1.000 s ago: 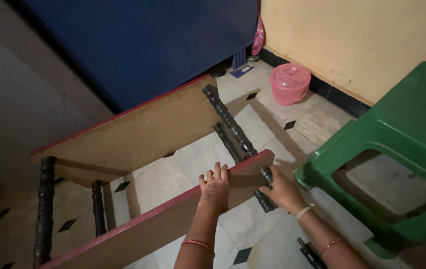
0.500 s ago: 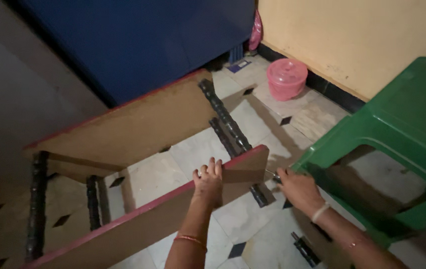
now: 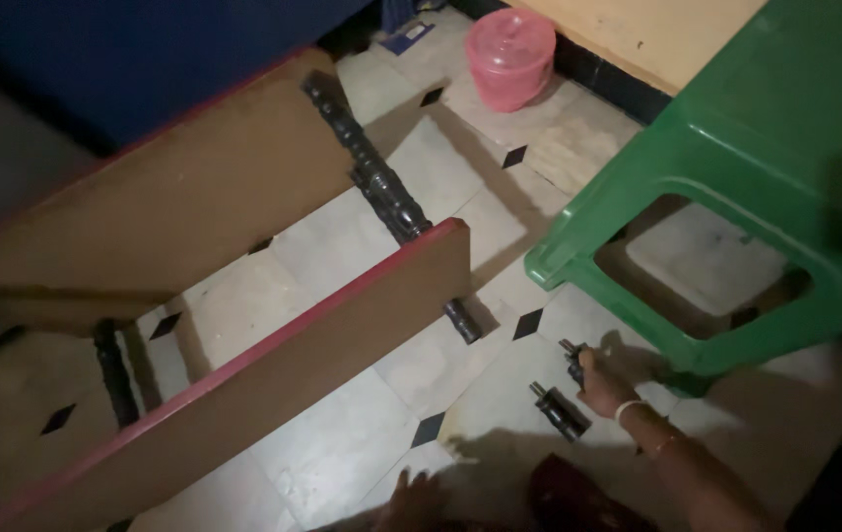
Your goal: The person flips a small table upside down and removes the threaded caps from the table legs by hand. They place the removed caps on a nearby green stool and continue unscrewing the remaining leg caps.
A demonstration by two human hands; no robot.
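Lying on its side, the wooden shelf (image 3: 243,325) is left of your fingers. Your right hand (image 3: 606,382) has fingers closed on a dark spindle piece (image 3: 572,362); a second piece (image 3: 559,410) lies just below. Left hand (image 3: 411,493): fingers apart. Grip firmly, lift it straight.

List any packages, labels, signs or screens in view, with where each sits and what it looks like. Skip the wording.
Flat blue packet or booklet: on the tiled floor at the top, beside the dark blue cabinet; rectangular, with a pale patch; too small to tell more.
Pink lidded plastic container: on the floor by the yellow wall; round, no label visible.
No signs or screens in view.
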